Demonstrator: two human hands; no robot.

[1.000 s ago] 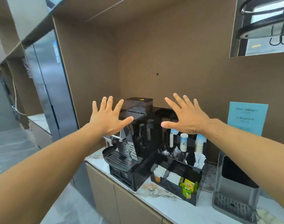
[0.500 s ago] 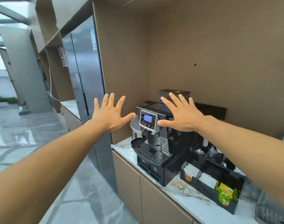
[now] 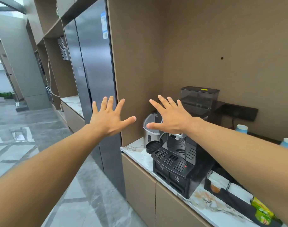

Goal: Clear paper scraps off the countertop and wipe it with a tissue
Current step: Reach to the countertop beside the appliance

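Note:
Both arms stretch out in front of me, palms away, fingers spread wide. My left hand (image 3: 109,118) hovers in the air in front of the brown side panel, left of the counter's end. My right hand (image 3: 171,117) is held above the black coffee machine (image 3: 176,163) and touches nothing. The white marbled countertop (image 3: 140,153) runs from the panel toward the lower right. No paper scraps or tissue show in this view.
A black organiser (image 3: 235,199) with sachets and yellow-green tea packets stands right of the machine. Paper cups (image 3: 241,128) sit behind my right forearm. A tall steel fridge (image 3: 90,71) stands left of the panel. The glossy grey floor (image 3: 25,136) extends to the left.
The view has swung left: the coffee machine and organiser slid toward the right of the frame, and the fridge and corridor came in. Both hands stay raised and spread.

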